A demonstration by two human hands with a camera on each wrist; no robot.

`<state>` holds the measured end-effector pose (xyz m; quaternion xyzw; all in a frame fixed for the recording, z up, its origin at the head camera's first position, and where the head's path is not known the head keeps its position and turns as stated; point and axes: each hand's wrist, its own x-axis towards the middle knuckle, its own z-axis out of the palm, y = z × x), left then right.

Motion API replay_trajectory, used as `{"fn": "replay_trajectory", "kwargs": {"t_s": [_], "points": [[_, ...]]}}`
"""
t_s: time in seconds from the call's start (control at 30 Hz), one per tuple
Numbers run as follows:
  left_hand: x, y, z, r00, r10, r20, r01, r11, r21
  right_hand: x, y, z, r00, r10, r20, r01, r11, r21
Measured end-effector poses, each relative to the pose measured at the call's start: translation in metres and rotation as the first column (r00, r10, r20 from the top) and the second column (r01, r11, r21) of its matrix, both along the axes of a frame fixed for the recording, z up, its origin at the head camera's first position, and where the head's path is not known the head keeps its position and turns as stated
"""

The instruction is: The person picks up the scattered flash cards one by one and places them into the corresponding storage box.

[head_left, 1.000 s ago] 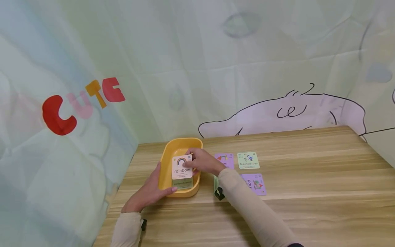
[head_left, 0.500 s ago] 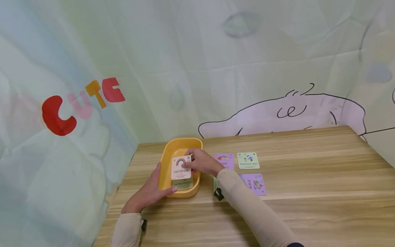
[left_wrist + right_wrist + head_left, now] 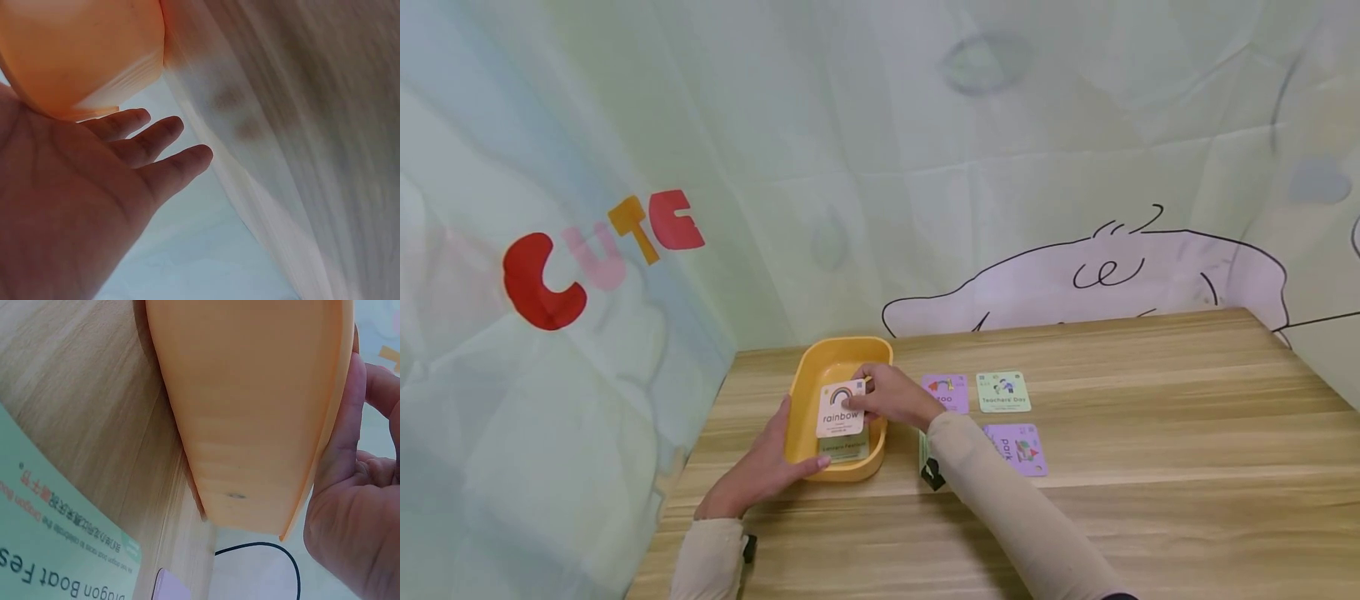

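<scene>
Over the yellow plastic tray (image 3: 803, 417), my right hand (image 3: 891, 396) pinches a white card printed "rainbow" (image 3: 831, 426), thumb on its face. Below that card, inside the tray, lies a green "Lantern Festival" card (image 3: 842, 450). At the tray's near-left corner my left hand (image 3: 763, 458) holds the wall, thumb over the front rim. The left wrist view shows three fingers of this hand (image 3: 87, 169) stretched out past the tray's outer side (image 3: 81, 56). In the right wrist view the tray wall (image 3: 250, 419) hides the rainbow card; the right hand (image 3: 356, 500) reaches over the rim.
On the wooden table (image 3: 1150, 500), right of the tray, lie a purple "zoo" card (image 3: 951, 400), a green "Teachers' Day" card (image 3: 1003, 392) and a purple "park" card (image 3: 1026, 450). A green "Dragon Boat" card (image 3: 69, 537) lies closest to the tray. A patterned curtain (image 3: 850, 167) hangs behind.
The rainbow card has shifted very slightly left and down in the right hand's pinch. The left hand and the tray hold their places.
</scene>
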<state>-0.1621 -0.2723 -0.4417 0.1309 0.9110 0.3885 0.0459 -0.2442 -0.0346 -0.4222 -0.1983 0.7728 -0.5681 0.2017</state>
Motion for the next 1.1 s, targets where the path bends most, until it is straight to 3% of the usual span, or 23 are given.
{"fn": "replay_trajectory", "kwargs": {"t_s": [0.33,1.1], "points": [[-0.0038,0.0,0.0004,0.998,-0.033,-0.045,0.034,0.999,0.014,-0.0016,0.001,0.0002,1.0,-0.003,0.003,0.003,1.0,0.007],[-0.0021,0.0022,0.0016,1.0,-0.025,-0.017,0.026,0.999,0.021,0.0018,-0.0008,0.0005,0.999,-0.04,0.026,0.04,0.999,0.024]]}}
